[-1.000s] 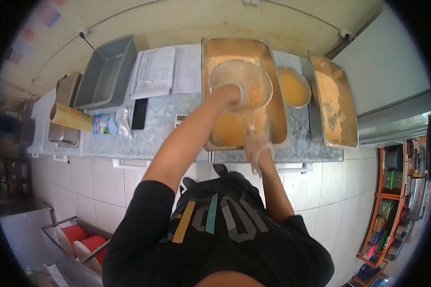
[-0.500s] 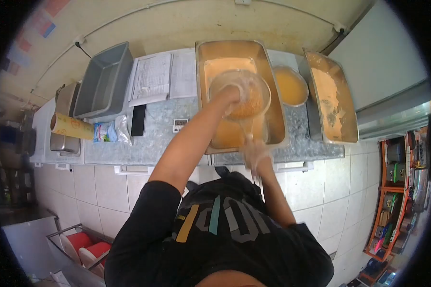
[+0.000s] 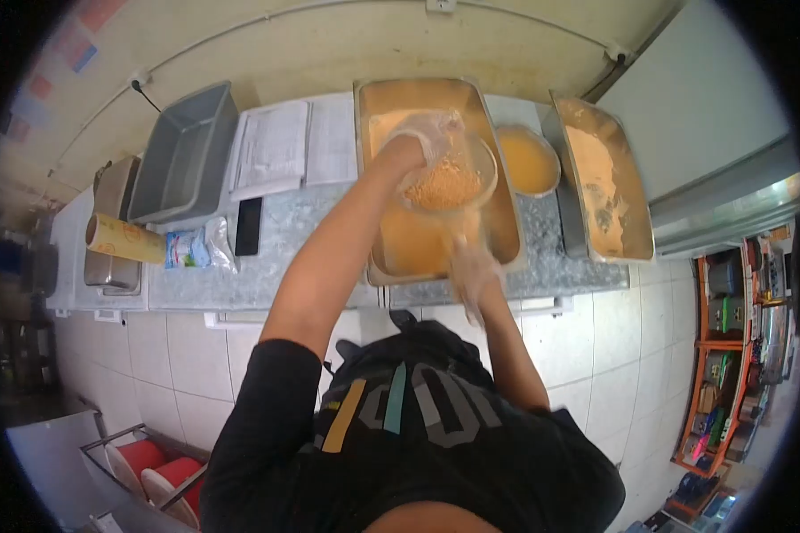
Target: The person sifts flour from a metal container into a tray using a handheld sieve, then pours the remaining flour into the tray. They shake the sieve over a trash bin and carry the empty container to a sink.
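My left hand (image 3: pixel 428 135), in a clear glove, is over the far side of a round sieve (image 3: pixel 487 185); its fingers are blurred. Orange-brown crumbs (image 3: pixel 444 185) lie in the sieve, mostly on its near side. Closed round the sieve's handle is my gloved right hand (image 3: pixel 476 274), at the near edge of a deep metal tray (image 3: pixel 507 233). The sieve hangs over this tray, which holds light orange powder (image 3: pixel 409 244).
Right of the tray stand a round bowl (image 3: pixel 556 178) of yellow-orange contents and a second metal tray (image 3: pixel 642 222) with powder. To the left are papers (image 3: pixel 276 147), a phone (image 3: pixel 248 226), a grey bin (image 3: pixel 182 160), a film roll (image 3: pixel 124 238) and a plastic packet (image 3: pixel 187 250).
My left hand has moved from the middle of the sieve to its far side, uncovering more crumbs. The sieve is more tilted or shaken, with blur at the handle. My right hand stays on the handle.
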{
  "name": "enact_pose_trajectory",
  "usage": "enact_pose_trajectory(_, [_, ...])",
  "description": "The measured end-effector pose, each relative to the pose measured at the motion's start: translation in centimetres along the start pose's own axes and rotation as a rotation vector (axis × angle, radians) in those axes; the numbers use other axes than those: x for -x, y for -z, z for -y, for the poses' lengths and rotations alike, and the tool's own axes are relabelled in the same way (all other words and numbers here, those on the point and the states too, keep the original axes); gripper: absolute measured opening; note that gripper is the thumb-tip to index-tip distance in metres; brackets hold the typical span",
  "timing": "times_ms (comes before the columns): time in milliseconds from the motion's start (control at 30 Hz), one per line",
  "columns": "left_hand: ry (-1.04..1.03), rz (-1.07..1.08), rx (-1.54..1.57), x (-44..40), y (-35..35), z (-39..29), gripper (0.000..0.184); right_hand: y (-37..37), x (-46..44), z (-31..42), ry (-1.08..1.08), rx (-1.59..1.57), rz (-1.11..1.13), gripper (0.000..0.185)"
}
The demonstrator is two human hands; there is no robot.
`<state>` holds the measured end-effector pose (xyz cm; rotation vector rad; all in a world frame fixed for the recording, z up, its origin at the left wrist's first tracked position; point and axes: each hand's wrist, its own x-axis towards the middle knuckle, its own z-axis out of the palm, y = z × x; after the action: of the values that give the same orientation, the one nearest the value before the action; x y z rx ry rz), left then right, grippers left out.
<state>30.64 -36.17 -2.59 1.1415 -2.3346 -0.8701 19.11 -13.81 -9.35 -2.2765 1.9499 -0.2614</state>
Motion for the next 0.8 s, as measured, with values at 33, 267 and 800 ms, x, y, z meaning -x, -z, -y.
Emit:
enact_pose_trajectory(33, [-0.016, 0.026, 0.172, 0.4, -1.3, 0.8, 0.041, -3.3, -3.0, -1.6, -0.2, -0.179, 0.261, 0.041])
enact_pose_trajectory(267, [0.254, 0.336, -0.237, 2.6, -6.4, 1.6, 0.048, 0.8, 1.6, 2.5, -0.204, -0.193, 0.359, 0.074])
enact_pose_trajectory(800, [0.153, 0.099, -0.076, 0.8, -3.1, -0.7, 0.04, -5.6, -2.3, -2.7, -0.17, -0.442, 0.136, 0.029])
